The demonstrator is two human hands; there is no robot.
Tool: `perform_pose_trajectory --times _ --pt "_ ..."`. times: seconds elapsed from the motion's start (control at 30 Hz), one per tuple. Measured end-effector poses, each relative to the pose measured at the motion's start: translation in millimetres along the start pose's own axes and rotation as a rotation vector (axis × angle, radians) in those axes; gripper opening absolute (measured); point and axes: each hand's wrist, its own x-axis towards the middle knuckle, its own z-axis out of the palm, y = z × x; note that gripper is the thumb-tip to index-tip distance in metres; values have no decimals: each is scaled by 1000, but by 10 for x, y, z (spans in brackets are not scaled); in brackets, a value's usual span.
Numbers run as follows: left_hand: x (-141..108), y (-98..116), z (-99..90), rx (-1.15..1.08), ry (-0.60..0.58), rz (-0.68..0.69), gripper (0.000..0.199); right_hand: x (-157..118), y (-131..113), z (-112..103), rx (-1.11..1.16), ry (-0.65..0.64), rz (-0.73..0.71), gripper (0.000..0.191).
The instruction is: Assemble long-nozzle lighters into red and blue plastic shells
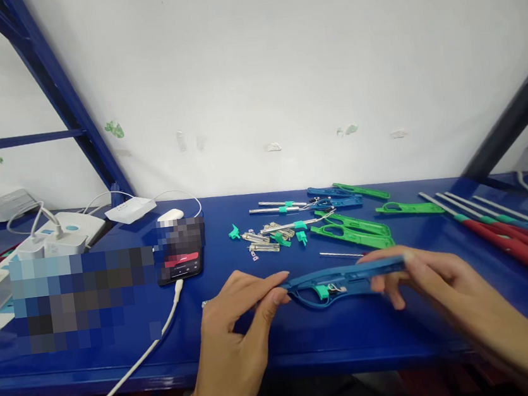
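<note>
A blue plastic casing (349,272) is held level above the front part of the blue table. My left hand (247,321) pinches its narrow left end between thumb and fingers. Around the wide right end are the fingers of my right hand (426,278). Inside the casing's loop a small teal piece (322,292) shows, with thin wires beside it. Just behind the casing lies a thin metal rod (341,254), its right end hidden. Green casing halves (351,232) rest farther back.
Metal tubes (277,209), teal parts (234,232) and small clear pieces (264,247) lie mid-table. Red-handled tools (511,239) are at the right. A phone (182,252) with a white cable (144,364) and power strips (76,227) occupy the left.
</note>
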Motion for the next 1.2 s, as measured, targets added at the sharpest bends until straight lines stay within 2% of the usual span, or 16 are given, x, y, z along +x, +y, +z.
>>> perform_pose_trajectory --times 0.13,0.2,0.4,0.6,0.7,0.8,1.0,1.2 --pt "208 30 -14 34 -47 124 22 129 -27 -265 -293 -161 -66 44" --pt "276 -4 4 74 -70 178 24 209 -16 -326 -388 -220 -136 41" --pt "204 -180 121 212 -183 251 25 318 119 -146 -546 -247 -375 32" --pt "185 -182 100 261 -115 314 22 237 191 -33 -622 -182 -479 44" --pt "193 -201 74 257 -108 299 22 233 190 -41 -626 -126 -591 42" --pt "172 -236 62 296 -158 254 20 253 212 -48 -655 -145 -644 44" --pt "118 -230 85 380 -357 113 20 276 279 12 -664 -233 -614 39" --pt "81 -234 94 448 -397 74 24 258 327 90 -678 -233 -552 38"
